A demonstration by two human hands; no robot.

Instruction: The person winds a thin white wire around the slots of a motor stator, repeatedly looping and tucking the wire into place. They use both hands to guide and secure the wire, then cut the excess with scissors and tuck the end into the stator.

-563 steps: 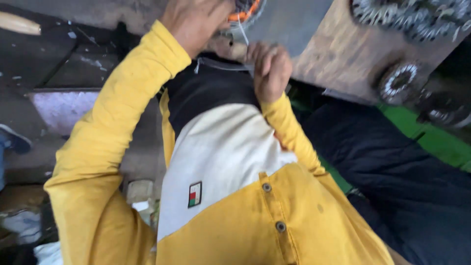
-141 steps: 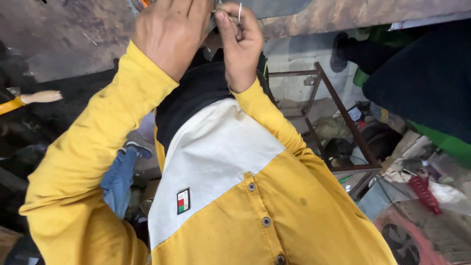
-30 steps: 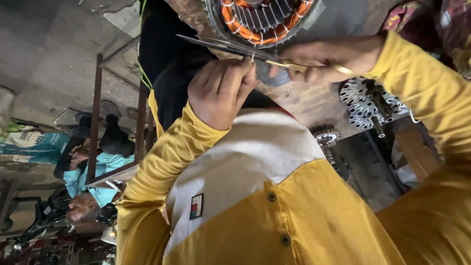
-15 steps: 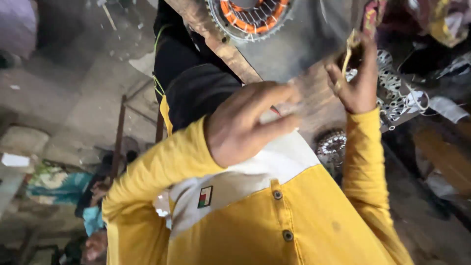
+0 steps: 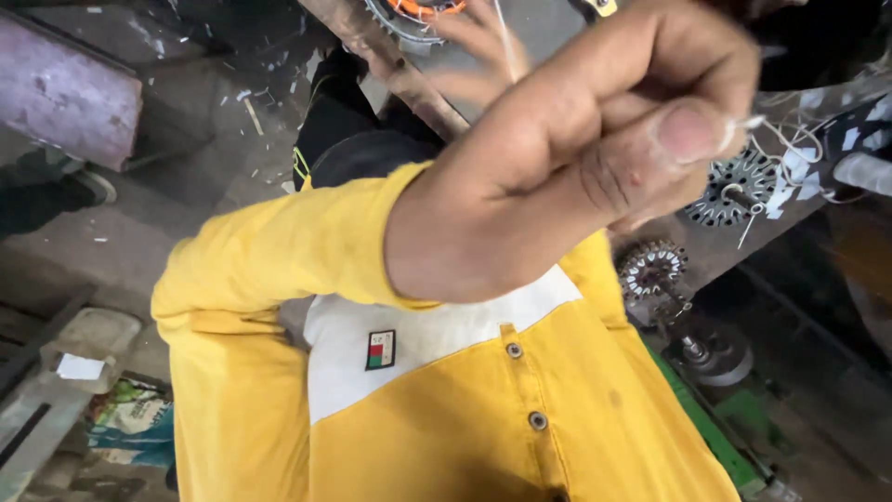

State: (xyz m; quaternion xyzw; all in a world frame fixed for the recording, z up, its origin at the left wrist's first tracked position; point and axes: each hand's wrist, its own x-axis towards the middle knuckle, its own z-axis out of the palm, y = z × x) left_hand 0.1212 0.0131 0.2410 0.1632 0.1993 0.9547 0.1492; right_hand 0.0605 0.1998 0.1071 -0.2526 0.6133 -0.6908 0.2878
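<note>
Your left hand (image 5: 595, 158) fills the middle of the view, close under the camera. Its fingers (image 5: 641, 56) are curled into a fist, with the thumb pressed flat against the forefinger and clamped on the end of a pale strip (image 5: 746, 121), which sticks out just past the thumb tip. Beyond those fingers, your right hand (image 5: 483, 46) is up by the stator (image 5: 418, 9), a toothed ring with orange windings that lies on the bench (image 5: 557, 23) at the top edge of the view. That hand is blurred. Its fingers look spread, but you cannot tell whether they grip the thin pale strand (image 5: 506, 37) that crosses them. To the right of your left thumb lie loose white offcuts (image 5: 799, 149) and two toothed metal cores (image 5: 734, 186), well apart from the stator. The step in hand looks like feeding a thin strip or strand into the stator, with the left fingers keeping one end and the right fingers working at the ring. As a judgement only, the next move calls for a steady pinch in the left fingers so the strip does not slip. It also calls for a slow, well-aimed right hand, since the gaps between the stator's teeth look narrow and the windings sit just beside them.
</note>
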